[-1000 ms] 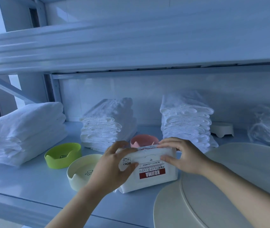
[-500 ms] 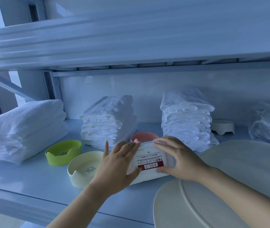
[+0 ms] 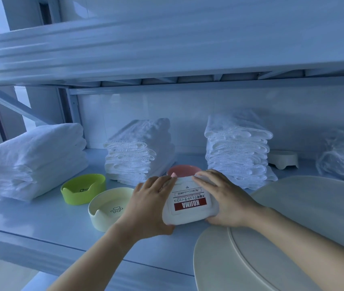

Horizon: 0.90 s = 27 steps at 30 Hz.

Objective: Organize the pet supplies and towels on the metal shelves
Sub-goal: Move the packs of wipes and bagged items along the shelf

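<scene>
A white wipes pack (image 3: 190, 203) with a red KOJIMA label lies flat, label up, on the blue metal shelf (image 3: 41, 227). My left hand (image 3: 148, 206) grips its left side, fingers on top and thumb at the front edge. Along the pack's right side and far edge, my right hand (image 3: 229, 200) holds it. Three stacks of white towels stand behind: a left stack (image 3: 34, 160), a middle stack (image 3: 139, 152) and a right stack (image 3: 236, 150).
A green bowl (image 3: 83, 189) and a cream paw-print bowl (image 3: 108, 208) sit left of the pack, a pink bowl (image 3: 184, 171) just behind it. Large cream round discs (image 3: 292, 227) fill the right front. A white footed bowl (image 3: 283, 159) and a plastic bag (image 3: 343, 156) sit at the back right. The upper shelf (image 3: 167, 45) hangs close overhead.
The wipes pack stood on its edge, then tipped back and now lies flat with its label up. Both hands shifted from its top to its sides.
</scene>
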Tool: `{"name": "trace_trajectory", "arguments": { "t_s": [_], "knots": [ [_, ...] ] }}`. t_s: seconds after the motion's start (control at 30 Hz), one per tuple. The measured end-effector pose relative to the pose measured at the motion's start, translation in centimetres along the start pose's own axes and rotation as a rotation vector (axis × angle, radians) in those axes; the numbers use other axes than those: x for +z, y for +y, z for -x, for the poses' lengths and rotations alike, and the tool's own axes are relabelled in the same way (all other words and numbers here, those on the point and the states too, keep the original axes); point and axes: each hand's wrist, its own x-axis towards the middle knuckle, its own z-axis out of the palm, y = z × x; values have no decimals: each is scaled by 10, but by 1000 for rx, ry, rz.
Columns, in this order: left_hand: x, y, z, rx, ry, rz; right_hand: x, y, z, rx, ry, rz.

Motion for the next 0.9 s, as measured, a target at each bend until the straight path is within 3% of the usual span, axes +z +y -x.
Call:
{"name": "trace_trajectory", "arguments": {
  "t_s": [0.3,0.9],
  "knots": [
    [-10,5,15,19,-16,151,-14,7,3,-13,-131,-137],
    [0,-3,9,-50,-211,258,-1,12,-1,63,-150,-294]
  ]
}}
